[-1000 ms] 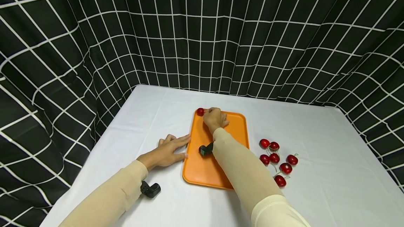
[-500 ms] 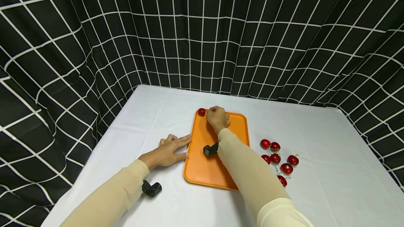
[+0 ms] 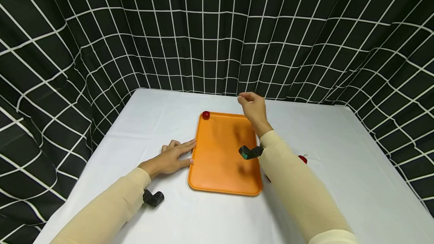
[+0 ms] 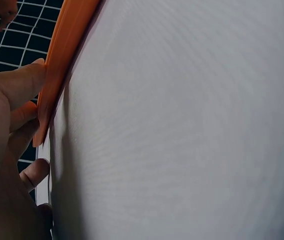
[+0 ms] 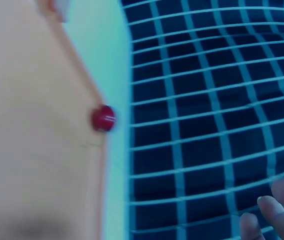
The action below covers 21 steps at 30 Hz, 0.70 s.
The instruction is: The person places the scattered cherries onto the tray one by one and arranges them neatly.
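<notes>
An orange tray [image 3: 220,153] lies on the white table. One red cherry [image 3: 206,115] with a thin stem sits in its far left corner; the same cherry [image 5: 103,118] shows at the tray's rim in the right wrist view. My left hand [image 3: 171,159] rests against the tray's left edge, fingers extended; up close in the left wrist view, thumb and fingertips touch the orange rim [image 4: 64,55]. Above the far right part of the tray hovers my right hand [image 3: 255,112], its fingers loosely bent and holding nothing. Its fingertips [image 5: 277,215] appear at the right wrist view's lower right.
Right of the tray, the right sleeve [image 3: 295,183] covers most of that table area, and part of a cherry [image 3: 303,159] peeks out beside it. A black curtain with white grid lines [image 3: 217,29] hangs behind the table [image 3: 162,116].
My right hand has let go of the cherry's stem at the far left corner and has risen rightward. The cherry stays on the tray. My left hand keeps its place at the edge.
</notes>
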Each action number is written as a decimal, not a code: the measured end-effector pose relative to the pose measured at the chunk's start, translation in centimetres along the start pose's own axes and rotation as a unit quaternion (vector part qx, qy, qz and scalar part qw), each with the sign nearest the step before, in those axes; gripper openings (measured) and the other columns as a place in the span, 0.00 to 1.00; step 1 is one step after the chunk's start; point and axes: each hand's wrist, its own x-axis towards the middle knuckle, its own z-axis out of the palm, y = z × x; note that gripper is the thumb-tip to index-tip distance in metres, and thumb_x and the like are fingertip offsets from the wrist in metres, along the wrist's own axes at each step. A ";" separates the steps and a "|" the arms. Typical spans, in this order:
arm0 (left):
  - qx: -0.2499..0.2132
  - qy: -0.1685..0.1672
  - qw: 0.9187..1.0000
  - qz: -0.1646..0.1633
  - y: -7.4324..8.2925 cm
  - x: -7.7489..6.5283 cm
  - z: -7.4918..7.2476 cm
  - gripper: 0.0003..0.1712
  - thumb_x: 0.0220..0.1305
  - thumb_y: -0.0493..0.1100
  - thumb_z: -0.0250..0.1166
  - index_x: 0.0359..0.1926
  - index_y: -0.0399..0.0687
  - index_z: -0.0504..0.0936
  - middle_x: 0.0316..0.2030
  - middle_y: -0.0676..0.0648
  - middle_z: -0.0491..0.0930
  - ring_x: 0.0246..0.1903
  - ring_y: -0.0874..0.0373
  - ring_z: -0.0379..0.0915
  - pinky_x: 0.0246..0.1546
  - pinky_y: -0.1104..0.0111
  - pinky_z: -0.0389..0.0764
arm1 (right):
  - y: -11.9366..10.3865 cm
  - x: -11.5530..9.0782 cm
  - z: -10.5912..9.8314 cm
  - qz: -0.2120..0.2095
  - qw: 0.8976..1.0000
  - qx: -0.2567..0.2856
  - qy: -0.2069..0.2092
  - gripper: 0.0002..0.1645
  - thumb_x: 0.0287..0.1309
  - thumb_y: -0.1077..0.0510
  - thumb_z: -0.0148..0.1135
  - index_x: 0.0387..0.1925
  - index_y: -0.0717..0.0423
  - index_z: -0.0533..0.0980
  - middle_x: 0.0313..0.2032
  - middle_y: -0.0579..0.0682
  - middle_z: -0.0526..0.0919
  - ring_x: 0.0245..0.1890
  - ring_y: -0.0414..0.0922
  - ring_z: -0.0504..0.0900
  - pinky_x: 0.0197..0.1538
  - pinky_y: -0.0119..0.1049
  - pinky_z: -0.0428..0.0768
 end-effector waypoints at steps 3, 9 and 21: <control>-0.004 0.000 1.000 0.002 0.0 0.0 0.1 0.39 0.67 0.58 0.60 0.74 0.56 0.59 0.73 0.59 0.51 0.55 0.55 0.53 0.47 0.56 0.51 | -1.5 -0.5 -2.4 -0.016 0.999 0.031 0.006 0.15 0.65 0.55 0.61 0.49 0.58 0.80 0.42 0.51 0.78 0.44 0.46 0.73 0.45 0.39 0.69; -0.007 0.003 1.000 0.001 0.0 0.0 0.0 0.39 0.67 0.57 0.60 0.74 0.55 0.59 0.73 0.59 0.51 0.56 0.54 0.53 0.48 0.56 0.50 | -3.3 -2.2 -7.5 -0.076 0.995 0.070 -0.002 0.16 0.64 0.55 0.62 0.48 0.60 0.81 0.42 0.51 0.80 0.43 0.45 0.72 0.47 0.38 0.68; -0.010 0.008 1.000 0.019 0.0 0.0 0.2 0.38 0.67 0.57 0.61 0.73 0.52 0.60 0.73 0.56 0.52 0.54 0.53 0.54 0.46 0.54 0.50 | 1.1 -5.7 -17.6 -0.130 0.988 0.079 -0.012 0.18 0.64 0.57 0.62 0.50 0.66 0.80 0.44 0.52 0.82 0.47 0.47 0.73 0.43 0.31 0.68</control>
